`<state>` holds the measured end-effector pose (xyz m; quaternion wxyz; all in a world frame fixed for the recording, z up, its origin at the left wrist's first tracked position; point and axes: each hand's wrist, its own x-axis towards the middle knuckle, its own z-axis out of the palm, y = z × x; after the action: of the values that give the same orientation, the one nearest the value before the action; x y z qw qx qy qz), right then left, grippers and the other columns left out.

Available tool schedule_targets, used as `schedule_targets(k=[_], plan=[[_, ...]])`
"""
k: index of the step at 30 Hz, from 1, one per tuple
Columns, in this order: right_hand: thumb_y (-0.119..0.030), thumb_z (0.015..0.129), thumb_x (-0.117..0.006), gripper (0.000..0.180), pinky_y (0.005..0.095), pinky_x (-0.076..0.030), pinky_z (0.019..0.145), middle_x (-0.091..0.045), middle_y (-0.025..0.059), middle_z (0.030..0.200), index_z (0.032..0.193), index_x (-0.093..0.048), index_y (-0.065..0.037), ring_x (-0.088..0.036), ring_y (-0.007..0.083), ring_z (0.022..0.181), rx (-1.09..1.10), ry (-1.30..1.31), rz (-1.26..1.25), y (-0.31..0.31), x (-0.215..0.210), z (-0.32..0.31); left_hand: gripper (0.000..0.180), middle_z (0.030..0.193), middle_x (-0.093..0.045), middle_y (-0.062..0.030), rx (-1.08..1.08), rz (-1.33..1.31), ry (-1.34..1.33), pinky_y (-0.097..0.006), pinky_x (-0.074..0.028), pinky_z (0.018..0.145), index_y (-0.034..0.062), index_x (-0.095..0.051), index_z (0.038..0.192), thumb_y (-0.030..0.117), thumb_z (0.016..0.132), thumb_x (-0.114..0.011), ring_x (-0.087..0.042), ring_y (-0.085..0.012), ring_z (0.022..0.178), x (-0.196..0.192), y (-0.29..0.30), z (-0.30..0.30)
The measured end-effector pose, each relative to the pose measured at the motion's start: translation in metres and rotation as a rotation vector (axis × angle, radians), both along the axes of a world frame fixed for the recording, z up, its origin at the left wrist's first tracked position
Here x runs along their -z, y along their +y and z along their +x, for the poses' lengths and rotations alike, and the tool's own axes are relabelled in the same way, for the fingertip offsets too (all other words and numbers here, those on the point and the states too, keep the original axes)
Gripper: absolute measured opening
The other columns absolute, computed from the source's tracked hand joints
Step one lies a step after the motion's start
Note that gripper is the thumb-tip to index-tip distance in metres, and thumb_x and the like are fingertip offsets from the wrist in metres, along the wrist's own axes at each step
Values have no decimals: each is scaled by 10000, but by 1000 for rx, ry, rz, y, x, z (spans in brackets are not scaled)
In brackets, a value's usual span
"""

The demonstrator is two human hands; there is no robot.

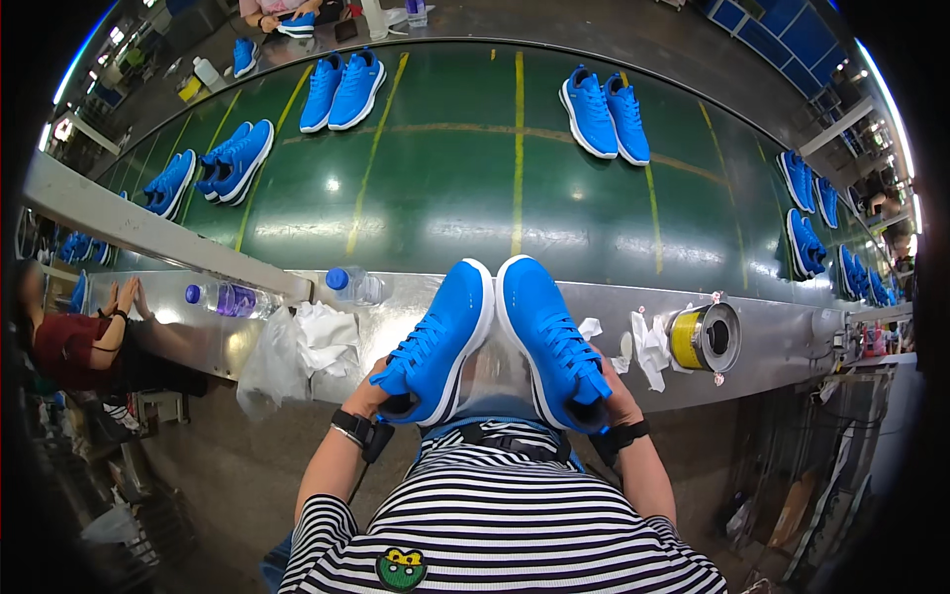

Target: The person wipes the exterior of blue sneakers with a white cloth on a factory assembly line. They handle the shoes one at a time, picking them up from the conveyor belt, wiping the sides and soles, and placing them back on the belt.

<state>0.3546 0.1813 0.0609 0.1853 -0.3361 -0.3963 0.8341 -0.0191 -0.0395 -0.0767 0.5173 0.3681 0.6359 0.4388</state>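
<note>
Item: green conveyor belt with yellow cross-lines, spanning the scene beyond you and carrying blue lace-up shoes with white soles, mostly standing in spaced pairs, seemingly so that mates are staying together.

Item: long bare-metal worktop, running along the belt's near side and giving you a ledge for loose articles.

Item: white painted beam, slanting across the left of the belt and ending at the worktop.

Items, matching: blue knit left-hand shoe and blue knit right-hand shoe, both white-soled. You are holding them before your waist, above the worktop's near edge, toes pointing away and almost meeting, heels spreading, soles turning inward; this is probably leaving both uppers visible for comparison.

Items: left hand and right hand, each closing around the outer heel side of its shoe, presumably for an even hold; most fingers are hiding behind the shoes.

Item: translucent plastic bag, drooping over the worktop edge beside crumpled white paper.

Items: purple-labelled clear bottle and blue-capped clear bottle, both lying beyond the paper, apparently clear of your hands.

Item: yellow-and-silver cylinder, lying on its side at right.

Item: crumpled white scraps, lying just beside the cylinder.
</note>
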Motion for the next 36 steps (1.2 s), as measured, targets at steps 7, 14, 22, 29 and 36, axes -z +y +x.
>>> schedule_targets(k=[7,14,22,29,36], plan=[[-118,657,-688,812,350,-298,1060,-431,114,1349,1386,-337,-53,-415,223,1245,-35,-150,439,-10,-12,3,594,1298,-514,-110,-43,107,-59,-302,-380,995,39,-375,1389,150,854,-607,-504,-175,1149,-113,31,35],[-126,589,-697,850,390,-301,1049,-422,160,1324,1364,-352,-70,-397,313,1247,7,-492,1029,-23,-24,-19,702,1372,-403,-179,-159,113,404,-355,-330,1044,51,-362,1393,37,749,-639,-419,-303,1243,-118,30,46],[-248,588,-811,972,451,-283,1000,-432,176,1312,1383,-300,-23,-414,354,1191,-42,-767,1117,-46,18,-54,807,1358,-280,-282,119,-126,1256,-524,-262,1031,17,-320,1380,66,647,-654,-316,-439,1242,-147,61,111],[-252,738,-766,734,352,-430,931,-542,163,1221,1340,-405,-39,-547,238,1067,-11,-458,463,-8,49,-30,780,1251,-446,-252,-95,-33,524,-423,-365,984,6,-295,1394,221,764,-702,-457,-343,1161,-121,54,63],[-244,733,-777,837,330,-375,990,-498,155,1268,1391,-313,-18,-493,206,1147,-131,-322,277,1,59,-41,743,1270,-512,-195,44,-297,94,-316,-408,952,4,-343,1390,388,832,-650,-511,-233,1151,-96,80,31]])
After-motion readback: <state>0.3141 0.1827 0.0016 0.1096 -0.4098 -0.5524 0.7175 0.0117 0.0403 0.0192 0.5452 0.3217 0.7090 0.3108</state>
